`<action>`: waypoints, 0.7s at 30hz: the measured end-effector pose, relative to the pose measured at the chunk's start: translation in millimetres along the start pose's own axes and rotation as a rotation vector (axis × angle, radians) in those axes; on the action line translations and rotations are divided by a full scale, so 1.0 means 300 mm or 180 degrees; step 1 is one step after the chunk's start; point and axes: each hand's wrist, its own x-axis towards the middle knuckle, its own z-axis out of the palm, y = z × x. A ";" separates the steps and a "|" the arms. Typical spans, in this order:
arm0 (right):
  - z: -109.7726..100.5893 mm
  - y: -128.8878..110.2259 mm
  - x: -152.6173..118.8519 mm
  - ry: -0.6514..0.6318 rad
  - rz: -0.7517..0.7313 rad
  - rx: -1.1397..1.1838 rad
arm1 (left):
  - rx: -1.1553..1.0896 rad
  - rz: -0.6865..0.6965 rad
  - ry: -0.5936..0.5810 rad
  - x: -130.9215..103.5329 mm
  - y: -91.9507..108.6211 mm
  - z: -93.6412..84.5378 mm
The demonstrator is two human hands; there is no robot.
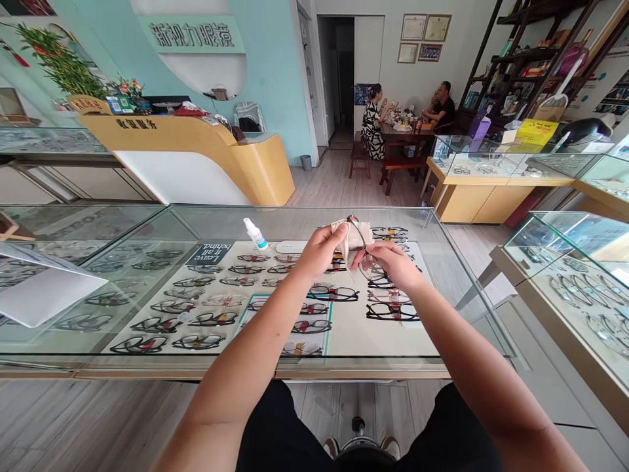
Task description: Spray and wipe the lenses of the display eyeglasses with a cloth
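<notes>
Eyeglasses (369,267) with thin, dark temples are what I have here, held up between both hands over the glass-topped counter (122,375). Nearest me is that counter's front edge, with rows of display frames (393,313) laid out behind it, seen through the glass. Past most of those, my left hand (324,248) is closed on a pale cloth (352,237), thumb on top, and my right hand (390,261) has its fingers pinched at the eyeglasses, just below the cloth. How much of the frame the cloth hides, I can't tell.

I'd expect almost no weight: a stiff but slender frame, easy to twist at the hinges, with smooth lenses that could slip or scratch under bare fingertips. I'd take hold at the bridge or rim, lightly, and never pull on a temple's end. The cloth looks limp and would fold wherever I pinch it.

Farther left, a white spray bottle (256,235) stands on the glass. Beyond lies a curved reception desk (265,170), and at the back two people sit by a wooden table (400,136).
</notes>
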 end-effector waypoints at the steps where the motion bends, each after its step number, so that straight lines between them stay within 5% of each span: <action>1: 0.001 -0.002 0.000 0.0042 0.0019 0.0055 | -0.0039 -0.0043 -0.0109 0.002 0.004 -0.011; 6: 0.011 -0.026 -0.002 0.0123 0.0080 0.0163 | -0.0150 -0.0330 -0.0697 -0.003 0.039 -0.048; 12: 0.004 -0.015 0.000 0.0068 0.0049 0.0235 | -0.0195 -0.0086 -0.1181 -0.009 0.072 -0.033; 21: 0.012 0.023 0.005 -0.0023 0.0009 0.0461 | -0.0338 -0.0142 -0.0743 -0.030 0.080 0.046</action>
